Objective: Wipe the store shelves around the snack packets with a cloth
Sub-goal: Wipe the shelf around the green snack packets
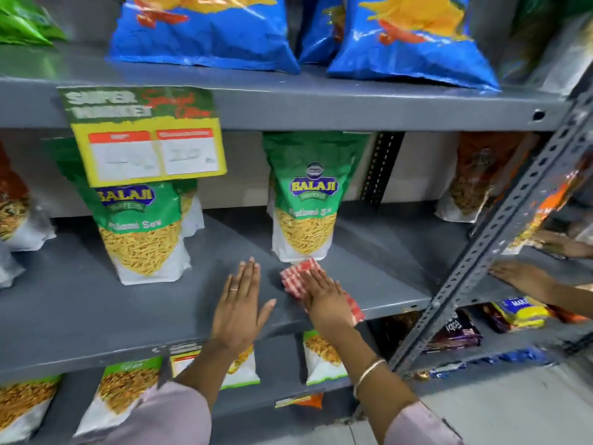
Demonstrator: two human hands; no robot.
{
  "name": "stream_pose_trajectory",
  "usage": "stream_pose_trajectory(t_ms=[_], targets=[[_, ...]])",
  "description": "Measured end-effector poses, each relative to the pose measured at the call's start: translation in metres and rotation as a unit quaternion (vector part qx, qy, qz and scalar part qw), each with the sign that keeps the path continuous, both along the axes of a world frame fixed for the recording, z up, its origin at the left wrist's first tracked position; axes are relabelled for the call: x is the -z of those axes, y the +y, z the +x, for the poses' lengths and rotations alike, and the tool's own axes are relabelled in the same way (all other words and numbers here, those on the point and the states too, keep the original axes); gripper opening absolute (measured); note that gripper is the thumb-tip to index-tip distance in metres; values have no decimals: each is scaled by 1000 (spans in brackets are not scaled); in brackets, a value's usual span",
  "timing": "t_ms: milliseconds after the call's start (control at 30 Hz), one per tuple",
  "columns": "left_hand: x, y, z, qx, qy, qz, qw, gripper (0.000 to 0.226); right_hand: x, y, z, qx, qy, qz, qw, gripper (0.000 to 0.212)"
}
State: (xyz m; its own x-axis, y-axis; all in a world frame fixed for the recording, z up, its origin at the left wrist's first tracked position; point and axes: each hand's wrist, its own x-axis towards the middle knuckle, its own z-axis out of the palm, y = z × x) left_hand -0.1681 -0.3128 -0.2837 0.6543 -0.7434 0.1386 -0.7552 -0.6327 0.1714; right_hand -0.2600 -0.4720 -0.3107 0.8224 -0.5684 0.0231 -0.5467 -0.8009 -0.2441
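A grey metal shelf point(80, 303) runs across the middle of the head view. Two green Balaji sev packets stand on it, one at the left point(141, 232) and one in the middle point(305, 203). A red and white checked cloth point(296, 274) lies on the shelf just in front of the middle packet. My right hand point(324, 300) presses flat on the cloth, palm down. My left hand point(239, 303) rests flat on the bare shelf beside it, fingers together, holding nothing.
Blue chip bags point(205, 30) stand on the shelf above, and a yellow price tag point(147, 149) hangs from its edge. More packets fill the lower shelf point(122, 390). A slotted metal upright point(500, 226) crosses at right, with another person's hands point(526, 279) beyond it.
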Motion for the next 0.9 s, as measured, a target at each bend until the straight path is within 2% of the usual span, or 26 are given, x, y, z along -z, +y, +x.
stream_pose_trajectory(t_ms=[133, 233, 267, 333, 367, 400, 467, 533, 667, 767, 833, 900], targets=[[20, -58, -38, -12, 21, 36, 999, 91, 0, -85, -44, 49, -3, -14, 999, 59], [28, -86, -55, -32, 28, 70, 997, 92, -5, -136, -66, 126, -31, -4, 992, 60], [29, -91, -58, -41, 20, 78, 996, 92, -7, -149, -71, 128, -49, 13, 990, 57], [27, -96, -61, -54, 4, 83, 995, 92, -11, -170, -72, 63, -116, 88, 987, 52], [26, -96, -62, -57, 5, 85, 995, 92, -11, -179, -67, 39, -125, 95, 987, 51], [24, -96, -64, -60, 7, 87, 994, 91, -12, -187, -58, 49, -108, 75, 990, 52], [24, -96, -64, -54, 4, 76, 996, 90, -8, -203, -39, 136, -73, 54, 987, 54], [27, -98, -64, -47, 15, 77, 996, 86, -8, -214, -21, 160, -49, 45, 985, 59], [31, -96, -60, -64, 25, 85, 994, 78, -15, -252, 21, 115, -16, 35, 993, 59], [36, -98, -57, -43, 2, 70, 997, 75, -19, -276, 52, 4, 10, -30, 1000, 59], [37, -98, -56, -46, 0, 73, 996, 75, -16, -282, 69, -58, -3, -35, 998, 61], [38, -98, -56, -50, -4, 71, 996, 75, -14, -280, 84, -94, -11, 1, 996, 58]])
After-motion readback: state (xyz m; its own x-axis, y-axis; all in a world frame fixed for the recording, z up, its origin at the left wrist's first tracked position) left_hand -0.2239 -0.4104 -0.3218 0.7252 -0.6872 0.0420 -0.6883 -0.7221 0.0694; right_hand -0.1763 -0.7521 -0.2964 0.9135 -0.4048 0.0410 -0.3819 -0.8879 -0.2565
